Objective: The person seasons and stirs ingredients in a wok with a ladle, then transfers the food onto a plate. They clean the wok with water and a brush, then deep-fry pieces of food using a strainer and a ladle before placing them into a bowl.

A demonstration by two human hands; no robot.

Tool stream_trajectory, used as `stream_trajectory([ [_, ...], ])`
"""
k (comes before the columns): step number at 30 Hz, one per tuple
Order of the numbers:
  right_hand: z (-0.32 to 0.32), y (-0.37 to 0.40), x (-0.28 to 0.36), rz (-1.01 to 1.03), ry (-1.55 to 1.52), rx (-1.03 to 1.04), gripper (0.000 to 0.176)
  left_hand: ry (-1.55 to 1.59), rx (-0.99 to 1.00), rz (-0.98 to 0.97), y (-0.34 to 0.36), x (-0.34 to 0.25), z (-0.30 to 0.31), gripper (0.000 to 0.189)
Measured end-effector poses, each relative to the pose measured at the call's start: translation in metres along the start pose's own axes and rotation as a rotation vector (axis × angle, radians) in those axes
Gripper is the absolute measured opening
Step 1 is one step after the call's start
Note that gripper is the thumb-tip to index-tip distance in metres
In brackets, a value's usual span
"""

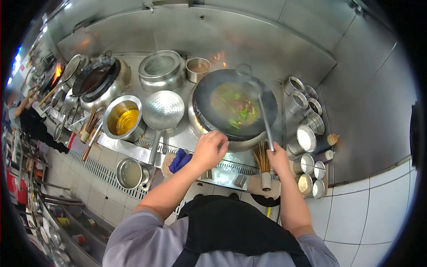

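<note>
My right hand (pixel 278 158) is closed round the handle end of a long metal ladle (pixel 265 115). The ladle's bowl rests inside a black wok (pixel 207 95), towards its far right side. Green vegetables and browner pieces (pixel 240 111) lie in steaming liquid there. Just off the wok's near rim is my left hand (pixel 211 149), its fingers loosely bent and the thumb apart, with nothing visible in it. A blue cloth (pixel 180 160) lies to the left of that hand. Beside my right hand a bamboo wok brush (pixel 262 160) stands bristles up.
A perforated strainer (pixel 163 109) and a pot of yellow oil (pixel 126 118) are on the left. Several metal seasoning pots (pixel 306 138) line the right side. Further left sits a second wok (pixel 95 80). A co-worker (pixel 33 115) stands near a flame at the far left.
</note>
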State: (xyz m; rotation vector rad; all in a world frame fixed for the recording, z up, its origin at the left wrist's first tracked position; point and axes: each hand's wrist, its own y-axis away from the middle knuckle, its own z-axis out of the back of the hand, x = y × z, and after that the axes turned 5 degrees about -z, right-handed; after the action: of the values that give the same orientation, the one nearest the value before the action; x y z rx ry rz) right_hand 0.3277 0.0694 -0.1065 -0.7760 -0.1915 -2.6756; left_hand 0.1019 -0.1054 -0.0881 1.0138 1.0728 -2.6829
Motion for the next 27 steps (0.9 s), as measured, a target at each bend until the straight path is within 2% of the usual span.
stream_trajectory([
  [1,0.002,0.002,0.01,-0.13,-0.112,0.192,0.041,0.006,0.01,-0.012,-0.01,-0.003,-0.002,0.009],
  [2,0.006,0.004,0.008,-0.136,-0.116,0.18,0.041,0.011,0.016,-0.026,-0.017,-0.006,-0.004,0.009],
  [4,0.017,0.014,0.007,-0.015,-0.157,0.315,0.042,0.035,0.014,-0.049,-0.019,-0.009,-0.006,0.01],
  [5,0.029,0.032,0.009,-0.006,-0.077,0.2,0.044,0.043,0.035,-0.042,-0.015,-0.011,-0.006,0.01],
  [9,0.069,0.064,-0.003,0.044,-0.127,0.295,0.046,0.083,0.1,-0.007,0.011,-0.008,-0.01,0.009],
  [12,0.057,0.046,0.009,0.067,0.017,0.322,0.045,0.08,0.1,-0.005,0.016,-0.007,-0.02,0.009],
  [13,0.046,0.04,0.015,0.077,0.095,0.209,0.043,0.077,0.096,-0.008,0.012,-0.011,-0.022,0.009],
  [14,0.033,0.03,0.02,0.089,0.093,0.208,0.043,0.065,0.093,-0.014,0.008,-0.016,-0.022,0.009],
  [16,0.009,0.014,0.026,0.182,0.078,0.056,0.041,0.044,0.085,-0.016,0.003,-0.022,-0.023,0.009],
  [19,-0.001,-0.003,0.038,0.14,0.182,0.074,0.04,0.007,0.03,-0.032,-0.005,-0.031,-0.027,0.01],
  [20,0.01,-0.005,0.037,0.153,0.171,0.072,0.04,-0.026,0.02,-0.026,-0.006,-0.032,-0.027,0.009],
  [22,0.055,0.009,0.049,-0.11,-0.145,0.545,0.042,-0.071,0.019,-0.022,-0.007,-0.036,-0.023,0.009],
  [23,0.053,0.003,0.015,0.097,-0.109,0.479,0.044,-0.096,0.013,-0.016,-0.006,-0.038,-0.019,0.009],
  [25,0.089,0.035,-0.006,0.204,0.018,0.301,0.045,-0.14,-0.057,0.004,-0.001,-0.038,-0.013,0.008],
  [27,0.13,0.055,-0.028,0.218,0.064,0.329,0.045,-0.15,-0.093,0.078,0.009,-0.03,-0.009,0.008],
])
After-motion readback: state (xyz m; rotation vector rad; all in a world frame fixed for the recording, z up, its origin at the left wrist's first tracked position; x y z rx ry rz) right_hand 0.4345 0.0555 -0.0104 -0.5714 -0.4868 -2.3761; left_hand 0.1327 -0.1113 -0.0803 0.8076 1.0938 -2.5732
